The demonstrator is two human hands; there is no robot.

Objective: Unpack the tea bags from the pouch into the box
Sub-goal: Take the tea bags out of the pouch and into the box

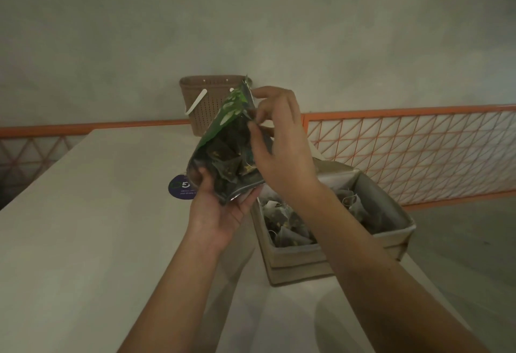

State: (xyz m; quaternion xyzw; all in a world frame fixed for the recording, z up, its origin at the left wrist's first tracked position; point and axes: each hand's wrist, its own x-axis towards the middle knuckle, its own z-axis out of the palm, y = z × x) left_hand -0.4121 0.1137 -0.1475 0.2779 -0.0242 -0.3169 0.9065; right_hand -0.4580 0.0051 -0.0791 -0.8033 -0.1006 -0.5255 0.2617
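head view showed a pale surface [83,213] with a round purple sticker [178,189] on it. the left hand [220,210] cupped the bottom of a green pouch [226,151], fingers curled round it, holding it tilted above the surface. the right hand [279,140] pinched the pouch's open top edge. further right, the box [391,213] stood on the surface, tea bags [284,230] lying inside. a brown basket [209,101] stood behind the pouch.
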